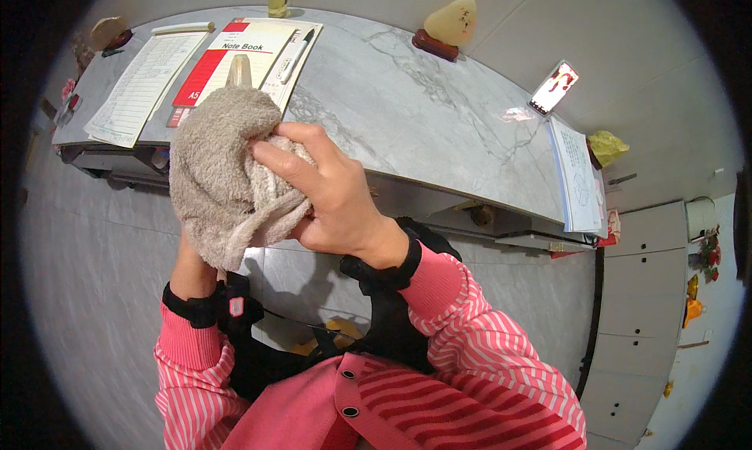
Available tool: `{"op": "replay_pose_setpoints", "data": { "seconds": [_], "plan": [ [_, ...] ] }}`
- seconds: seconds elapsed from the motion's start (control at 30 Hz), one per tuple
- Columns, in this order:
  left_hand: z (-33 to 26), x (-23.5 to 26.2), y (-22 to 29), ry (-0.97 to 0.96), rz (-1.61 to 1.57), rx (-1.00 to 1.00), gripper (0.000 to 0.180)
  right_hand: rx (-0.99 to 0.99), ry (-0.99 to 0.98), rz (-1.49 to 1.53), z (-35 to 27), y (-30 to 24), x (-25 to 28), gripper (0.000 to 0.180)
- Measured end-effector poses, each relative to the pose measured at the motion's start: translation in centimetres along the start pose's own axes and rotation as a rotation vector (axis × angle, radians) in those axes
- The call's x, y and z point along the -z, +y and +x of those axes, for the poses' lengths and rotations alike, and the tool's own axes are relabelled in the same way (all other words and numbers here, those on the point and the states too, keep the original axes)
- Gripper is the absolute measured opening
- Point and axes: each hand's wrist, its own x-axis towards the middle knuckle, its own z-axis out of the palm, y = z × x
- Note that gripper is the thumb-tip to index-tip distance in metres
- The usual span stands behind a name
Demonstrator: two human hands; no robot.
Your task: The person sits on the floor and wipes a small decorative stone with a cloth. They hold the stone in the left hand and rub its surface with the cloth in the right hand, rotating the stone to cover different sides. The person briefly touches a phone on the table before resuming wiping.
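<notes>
A bunched beige-grey towel [223, 168] is in front of me, raised over the near edge of the desk. My right hand [325, 187] grips its right side, thumb and fingers closed on the folds. Out of the towel's top sticks the faceted, pale, translucent tip of a crystal-like piece [239, 72]; the cloth covers the rest of it. Only the lower part of my left hand [193, 266] shows beneath the towel, and its fingers are hidden behind the cloth.
The grey marbled desk [392, 105] carries notebooks [243, 46], a pen [298, 54], a lined pad [149, 82], a small bottle [278, 0], a pale stone on a stand [450, 23], a propped phone [554, 88] and papers [574, 176]. Grey cabinets [638, 309] stand at right.
</notes>
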Motion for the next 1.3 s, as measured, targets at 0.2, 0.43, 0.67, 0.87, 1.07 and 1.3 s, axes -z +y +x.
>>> {"op": "replay_pose_setpoints", "data": {
  "seconds": [0.2, 0.43, 0.67, 0.87, 1.07, 1.3],
  "plan": [
    [-0.5, -0.5, -0.1, -0.011, -0.020, 0.054, 0.076, -0.016, 0.033, -0.115, 0.2, 0.1, -0.2, 0.068],
    [-0.1, -1.6, 2.2, 0.083, 0.084, 0.142, 0.058, -0.136, 0.130, 0.035, 0.6, 1.0, 1.4, 0.073],
    [-0.4, -2.4, 4.4, 0.108, -0.022, 0.398, 0.046, -0.203, 0.203, 0.118, 1.0, 2.3, 1.1, 0.073],
    [-0.1, -0.1, 0.2, 0.090, 0.211, -0.023, 0.067, -0.167, 0.022, 0.028, 0.2, 0.2, 0.3, 0.069],
    [0.2, 0.8, 1.5, -0.092, 0.048, 0.009, 0.064, -0.056, -0.059, -0.041, -0.1, -0.7, -0.4, 0.064],
    [0.5, -0.5, 1.6, -0.020, 0.068, -0.029, 0.070, -0.135, 0.031, -0.019, 0.1, -0.2, 0.4, 0.070]
  ]
}}
